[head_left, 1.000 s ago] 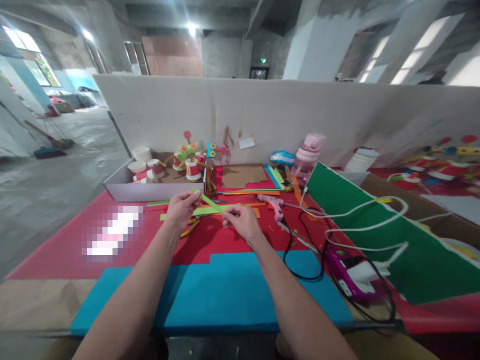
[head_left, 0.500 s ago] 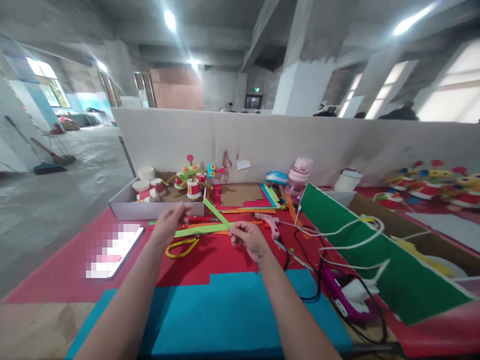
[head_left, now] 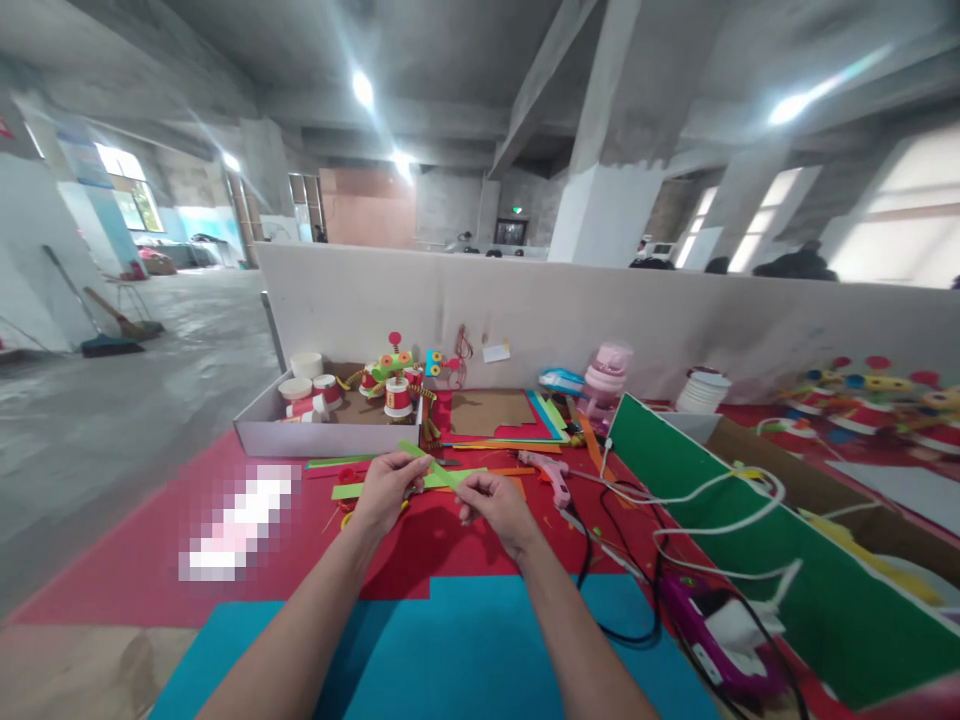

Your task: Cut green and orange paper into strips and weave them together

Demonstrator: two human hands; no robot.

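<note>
A light green paper strip (head_left: 444,471) stretches between my two hands above the table. My right hand (head_left: 501,512) pinches its near right end. My left hand (head_left: 388,490) has thumb and fingers closed on it further up, and the far tip sticks out beyond them. Another light green strip (head_left: 346,492) lies on the red tabletop, passing behind both hands. Yellow-handled scissors (head_left: 347,520) are mostly hidden by my left hand. Right of my right hand lies a pink glue gun (head_left: 553,475).
A white box (head_left: 322,438) at the back left holds paper cups and a cup figure (head_left: 397,395). Blue sheet (head_left: 480,650) covers the near table. On the right are a green panel (head_left: 750,540), looping white cables and a purple power strip (head_left: 701,625). A pixelated patch (head_left: 240,525) lies left.
My left hand has moved right, from apart to the green strip, and closed on it. My right hand keeps its pinch. The camera view has tilted up slightly.
</note>
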